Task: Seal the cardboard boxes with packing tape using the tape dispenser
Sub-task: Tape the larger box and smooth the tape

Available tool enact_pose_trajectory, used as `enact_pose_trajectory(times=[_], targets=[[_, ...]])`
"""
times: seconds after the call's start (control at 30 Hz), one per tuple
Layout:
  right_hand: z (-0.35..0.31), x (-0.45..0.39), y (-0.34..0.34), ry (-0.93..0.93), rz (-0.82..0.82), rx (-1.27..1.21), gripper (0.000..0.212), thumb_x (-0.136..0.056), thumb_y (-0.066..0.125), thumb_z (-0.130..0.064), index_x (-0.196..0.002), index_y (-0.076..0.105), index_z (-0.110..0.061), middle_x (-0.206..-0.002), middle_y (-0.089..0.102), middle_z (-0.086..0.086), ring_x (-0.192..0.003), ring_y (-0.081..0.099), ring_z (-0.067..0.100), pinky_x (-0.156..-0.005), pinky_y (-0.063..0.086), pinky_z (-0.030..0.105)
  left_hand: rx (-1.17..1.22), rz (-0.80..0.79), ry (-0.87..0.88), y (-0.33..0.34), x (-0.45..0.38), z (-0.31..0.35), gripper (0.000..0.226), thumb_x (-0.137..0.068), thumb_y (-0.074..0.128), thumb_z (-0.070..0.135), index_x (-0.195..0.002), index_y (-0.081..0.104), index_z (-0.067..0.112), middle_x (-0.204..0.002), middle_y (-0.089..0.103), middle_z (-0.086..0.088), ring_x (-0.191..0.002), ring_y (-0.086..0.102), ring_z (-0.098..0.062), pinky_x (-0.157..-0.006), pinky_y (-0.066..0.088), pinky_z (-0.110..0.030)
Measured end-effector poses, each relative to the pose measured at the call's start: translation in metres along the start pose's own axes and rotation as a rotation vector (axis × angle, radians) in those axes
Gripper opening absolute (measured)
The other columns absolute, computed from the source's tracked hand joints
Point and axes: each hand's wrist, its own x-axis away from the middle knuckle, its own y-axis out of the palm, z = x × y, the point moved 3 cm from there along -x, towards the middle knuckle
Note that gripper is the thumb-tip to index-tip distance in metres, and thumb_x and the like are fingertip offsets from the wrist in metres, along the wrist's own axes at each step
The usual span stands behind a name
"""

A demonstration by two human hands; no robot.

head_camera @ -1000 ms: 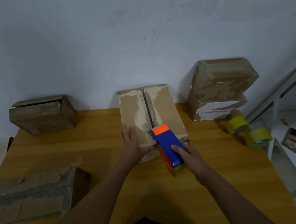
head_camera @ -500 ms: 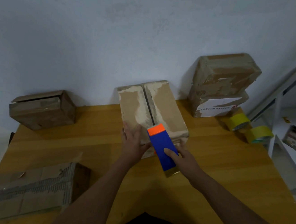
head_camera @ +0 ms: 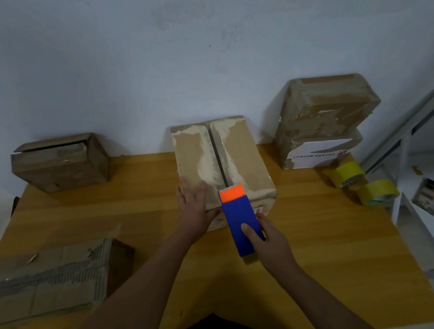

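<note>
My right hand [head_camera: 269, 238] has slid the tape dispenser [head_camera: 239, 219] up onto the near end of the centre-frame cardboard box [head_camera: 237, 161] and clasps it; left hand [head_camera: 194, 204] presses flat. I should track the open seam steadily.

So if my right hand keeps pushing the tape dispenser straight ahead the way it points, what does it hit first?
Probably the centre box: the right hand aims the tape dispenser up its open seam, orange end already at the near edge. Depth is unclear.
</note>
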Motion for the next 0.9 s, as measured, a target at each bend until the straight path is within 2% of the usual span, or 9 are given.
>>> enact_pose_trajectory(times=[0.07, 0.2, 0.27, 0.37, 0.43, 0.53, 0.67, 0.9], targets=[[0.001, 0.004, 0.000, 0.015, 0.018, 0.018, 0.046, -0.094, 0.054, -0.046, -0.129, 0.056, -0.016, -0.141, 0.038, -0.003, -0.117, 0.050, 0.016, -0.093, 0.051, 0.039, 0.002, -0.003, -0.005, -0.001, -0.001, -0.001, 0.085, -0.090, 0.064, 0.044, -0.156, 0.015, 0.023, -0.159, -0.027, -0.015, -0.146, -0.017, -0.043, -0.117, 0.020, -0.057], [0.000, 0.008, -0.001, 0.038, -0.015, 0.011, 0.033, -0.095, 0.052, -0.044, -0.111, 0.060, -0.016, -0.108, 0.059, 0.001, -0.095, 0.059, 0.017, -0.081, 0.052, 0.039, 0.003, -0.010, -0.013, -0.001, -0.001, -0.001, 0.086, -0.091, 0.063, 0.045, -0.157, 0.014, 0.021, -0.158, -0.029, -0.015, -0.146, -0.018, -0.043, -0.118, 0.016, -0.058], [0.000, 0.011, -0.001, 0.034, -0.026, 0.008, 0.030, -0.096, 0.052, -0.043, -0.108, 0.059, -0.016, -0.101, 0.063, 0.000, -0.091, 0.061, 0.015, -0.077, 0.051, 0.038, -0.001, -0.015, -0.015, -0.001, 0.000, -0.001, 0.086, -0.091, 0.062, 0.046, -0.157, 0.013, 0.021, -0.158, -0.029, -0.015, -0.146, -0.018, -0.043, -0.119, 0.014, -0.057], [0.005, 0.021, -0.004, 0.055, -0.042, 0.000, 0.032, -0.096, 0.051, -0.043, -0.107, 0.059, -0.014, -0.101, 0.064, 0.003, -0.090, 0.062, 0.018, -0.076, 0.051, 0.040, 0.001, -0.005, -0.010, -0.002, -0.002, -0.001, 0.087, -0.090, 0.063, 0.047, -0.157, 0.015, 0.020, -0.158, -0.028, -0.018, -0.146, -0.017, -0.045, -0.119, 0.012, -0.057], [0.010, 0.030, -0.006, 0.090, -0.066, -0.020, 0.037, -0.095, 0.051, -0.045, -0.108, 0.059, -0.011, -0.104, 0.064, 0.008, -0.093, 0.062, 0.024, -0.081, 0.051, 0.046, 0.004, -0.001, -0.010, -0.002, -0.003, -0.002, 0.088, -0.089, 0.065, 0.048, -0.156, 0.017, 0.019, -0.158, -0.026, -0.019, -0.146, -0.015, -0.046, -0.118, 0.013, -0.056], [0.012, 0.040, -0.006, 0.131, -0.087, -0.053, 0.039, -0.095, 0.051, -0.045, -0.113, 0.060, -0.011, -0.109, 0.063, 0.006, -0.099, 0.062, 0.023, -0.089, 0.051, 0.049, 0.001, 0.010, 0.000, -0.001, -0.002, -0.003, 0.086, -0.089, 0.066, 0.045, -0.156, 0.019, 0.018, -0.159, -0.024, -0.020, -0.146, -0.012, -0.046, -0.118, 0.017, -0.057], [0.007, 0.045, -0.005, 0.151, -0.081, -0.075, 0.038, -0.096, 0.050, -0.045, -0.114, 0.059, -0.013, -0.111, 0.062, 0.002, -0.100, 0.061, 0.018, -0.090, 0.050, 0.044, -0.002, -0.001, 0.007, -0.002, -0.002, -0.002, 0.084, -0.091, 0.065, 0.043, -0.156, 0.017, 0.018, -0.158, -0.027, -0.018, -0.146, -0.013, -0.045, -0.118, 0.018, -0.056], [0.014, 0.062, 0.004, 0.172, -0.060, -0.088, 0.040, -0.095, 0.050, -0.047, -0.115, 0.059, -0.014, -0.113, 0.064, 0.001, -0.100, 0.062, 0.016, -0.091, 0.051, 0.045, -0.002, -0.022, 0.010, -0.003, -0.004, -0.002, 0.088, -0.088, 0.063, 0.051, -0.156, 0.017, 0.018, -0.158, -0.028, -0.020, -0.145, -0.014, -0.048, -0.119, 0.014, -0.058]])
